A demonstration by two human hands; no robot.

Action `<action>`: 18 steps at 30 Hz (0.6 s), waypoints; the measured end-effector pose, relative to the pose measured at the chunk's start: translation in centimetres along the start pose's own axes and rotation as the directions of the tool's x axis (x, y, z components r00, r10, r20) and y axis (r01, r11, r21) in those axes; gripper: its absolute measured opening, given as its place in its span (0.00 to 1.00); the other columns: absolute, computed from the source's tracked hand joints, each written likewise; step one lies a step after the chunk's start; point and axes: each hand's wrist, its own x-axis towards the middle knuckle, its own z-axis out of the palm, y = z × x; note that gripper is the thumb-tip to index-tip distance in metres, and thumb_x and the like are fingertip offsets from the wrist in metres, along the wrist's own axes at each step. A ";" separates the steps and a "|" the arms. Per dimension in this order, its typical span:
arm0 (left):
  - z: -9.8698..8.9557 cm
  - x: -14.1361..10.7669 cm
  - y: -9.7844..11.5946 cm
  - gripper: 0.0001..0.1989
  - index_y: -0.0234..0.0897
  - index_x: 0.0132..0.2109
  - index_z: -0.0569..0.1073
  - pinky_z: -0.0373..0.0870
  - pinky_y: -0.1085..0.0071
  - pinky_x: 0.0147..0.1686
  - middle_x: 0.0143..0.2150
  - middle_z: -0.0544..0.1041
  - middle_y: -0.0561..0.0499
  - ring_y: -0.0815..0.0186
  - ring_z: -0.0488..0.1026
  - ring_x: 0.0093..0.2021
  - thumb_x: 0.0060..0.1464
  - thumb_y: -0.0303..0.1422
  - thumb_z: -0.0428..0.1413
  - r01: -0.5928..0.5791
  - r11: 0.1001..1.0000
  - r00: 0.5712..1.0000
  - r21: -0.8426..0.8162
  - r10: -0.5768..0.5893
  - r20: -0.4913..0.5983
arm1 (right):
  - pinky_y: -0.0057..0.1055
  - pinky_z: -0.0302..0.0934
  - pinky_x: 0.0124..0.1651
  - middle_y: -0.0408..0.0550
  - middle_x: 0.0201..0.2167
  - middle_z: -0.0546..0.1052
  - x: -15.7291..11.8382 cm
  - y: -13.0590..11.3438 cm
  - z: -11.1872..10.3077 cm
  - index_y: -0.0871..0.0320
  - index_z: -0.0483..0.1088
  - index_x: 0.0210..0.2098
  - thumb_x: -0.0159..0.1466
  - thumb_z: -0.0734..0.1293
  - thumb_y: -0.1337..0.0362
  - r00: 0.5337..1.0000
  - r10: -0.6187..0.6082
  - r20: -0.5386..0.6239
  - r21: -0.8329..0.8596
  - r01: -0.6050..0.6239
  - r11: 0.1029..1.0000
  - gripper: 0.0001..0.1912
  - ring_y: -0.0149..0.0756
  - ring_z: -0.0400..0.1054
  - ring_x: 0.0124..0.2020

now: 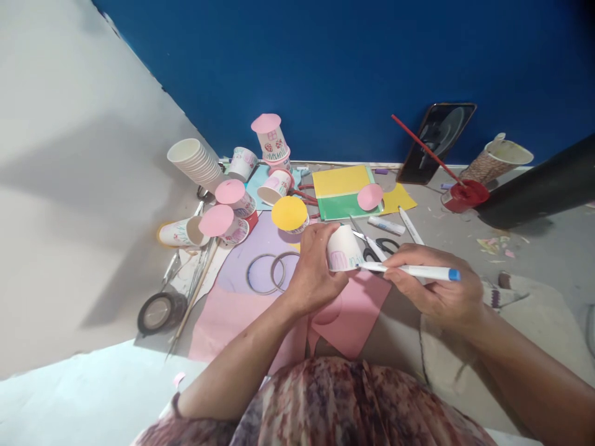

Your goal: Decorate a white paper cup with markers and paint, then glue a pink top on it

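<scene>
My left hand (316, 269) grips a white paper cup (343, 244) from its left side, held upside down above the pink paper (367, 313). A pink shape and some bluish-green marks show near the cup's rim. In my right hand (437, 282) is a marker pen (413, 271) with a blue end, its tip at the lower right of the cup. Scissors (388, 246) with black handles lie behind the cup, partly hidden by it and by my right hand. Just left of my left hand are two thin rings (263, 274) on purple paper (232, 266).
Decorated cups with pink or yellow paper discs (289, 214) stand behind, near a stack of plain cups (193, 158). Black tape (160, 313) and brushes lie at left. A phone (434, 145) leans on the blue wall, beside a red paint pot (465, 195) holding a brush.
</scene>
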 end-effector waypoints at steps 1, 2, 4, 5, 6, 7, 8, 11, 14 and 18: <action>0.0 0.0 0.0 0.38 0.44 0.64 0.62 0.68 0.49 0.63 0.61 0.66 0.41 0.48 0.64 0.64 0.47 0.20 0.62 -0.007 1.000 1.000 0.000 0.007 -0.002 | 0.29 0.73 0.35 0.45 0.30 0.83 0.0 0.0 0.0 0.53 0.76 0.40 0.70 0.70 0.69 1.000 -0.002 0.003 -0.003 0.002 1.000 0.04 0.36 0.80 0.29; 0.0 0.0 0.0 0.38 0.44 0.64 0.62 0.68 0.49 0.63 0.61 0.66 0.41 0.49 0.65 0.64 0.47 0.20 0.62 -0.013 1.000 1.000 0.000 0.013 -0.004 | 0.29 0.72 0.35 0.45 0.30 0.83 0.0 0.0 0.0 0.53 0.76 0.40 0.70 0.70 0.69 1.000 -0.004 0.007 -0.006 0.004 1.000 0.04 0.36 0.80 0.29; 0.0 0.0 -0.1 0.38 0.44 0.64 0.62 0.68 0.49 0.63 0.61 0.66 0.41 0.49 0.65 0.63 0.47 0.21 0.62 -0.021 1.000 1.000 0.002 0.021 -0.004 | 0.29 0.72 0.35 0.44 0.29 0.83 0.0 0.1 0.0 0.53 0.75 0.39 0.71 0.69 0.69 1.000 -0.008 0.012 -0.009 0.008 1.000 0.04 0.35 0.80 0.29; 0.1 0.0 -0.1 0.38 0.44 0.64 0.62 0.69 0.49 0.62 0.61 0.66 0.41 0.49 0.65 0.63 0.48 0.21 0.62 -0.022 1.000 1.000 0.004 0.022 -0.004 | 0.28 0.72 0.35 0.44 0.29 0.83 0.0 0.1 0.1 0.53 0.75 0.39 0.71 0.69 0.69 1.000 -0.011 0.019 -0.009 0.011 1.000 0.04 0.35 0.80 0.29; 0.1 0.0 -0.1 0.38 0.44 0.64 0.61 0.69 0.49 0.62 0.61 0.66 0.41 0.49 0.65 0.63 0.48 0.22 0.63 -0.023 1.000 1.000 0.004 0.023 -0.002 | 0.28 0.72 0.35 0.43 0.29 0.83 0.0 0.2 0.2 0.54 0.75 0.39 0.71 0.69 0.69 1.000 -0.015 0.027 -0.007 0.015 1.000 0.04 0.34 0.80 0.28; 0.1 0.0 -0.1 0.38 0.45 0.64 0.61 0.69 0.49 0.61 0.61 0.66 0.41 0.49 0.65 0.63 0.48 0.22 0.63 -0.022 1.000 1.000 0.001 0.022 0.002 | 0.28 0.71 0.35 0.43 0.29 0.82 0.0 0.2 0.3 0.54 0.75 0.39 0.71 0.69 0.68 0.999 -0.020 0.036 -0.006 0.020 1.000 0.04 0.34 0.79 0.28; 0.2 0.0 -0.1 0.38 0.45 0.64 0.62 0.69 0.49 0.61 0.61 0.66 0.41 0.48 0.65 0.63 0.48 0.22 0.62 -0.019 1.000 1.000 -0.005 0.019 0.008 | 0.28 0.71 0.34 0.43 0.29 0.82 -0.1 0.3 0.3 0.53 0.75 0.39 0.71 0.69 0.68 0.999 -0.025 0.045 -0.005 0.025 1.000 0.04 0.33 0.79 0.28; 0.3 0.0 -0.1 0.38 0.45 0.63 0.62 0.70 0.48 0.61 0.60 0.65 0.42 0.47 0.65 0.63 0.46 0.20 0.62 0.002 1.000 0.999 -0.021 -0.002 0.034 | 0.29 0.70 0.34 0.42 0.29 0.82 -0.1 0.5 0.4 0.53 0.75 0.39 0.71 0.69 0.68 0.998 -0.031 0.060 -0.013 0.032 0.999 0.05 0.33 0.78 0.27; 0.3 -0.1 0.0 0.39 0.46 0.63 0.62 0.70 0.47 0.61 0.59 0.65 0.42 0.48 0.65 0.62 0.45 0.20 0.62 0.012 1.000 0.999 -0.011 -0.012 0.039 | 0.29 0.69 0.34 0.42 0.28 0.82 0.0 0.4 0.2 0.52 0.75 0.37 0.71 0.67 0.69 0.997 -0.013 0.070 -0.040 0.016 0.999 0.06 0.34 0.78 0.27; 0.3 -0.1 -0.1 0.40 0.47 0.63 0.62 0.70 0.47 0.61 0.60 0.65 0.42 0.48 0.65 0.62 0.45 0.20 0.62 0.006 1.000 0.999 0.008 -0.006 0.035 | 0.29 0.69 0.32 0.41 0.27 0.82 0.1 0.1 0.0 0.52 0.74 0.36 0.70 0.67 0.69 0.998 0.025 0.059 -0.049 -0.023 0.999 0.07 0.34 0.78 0.26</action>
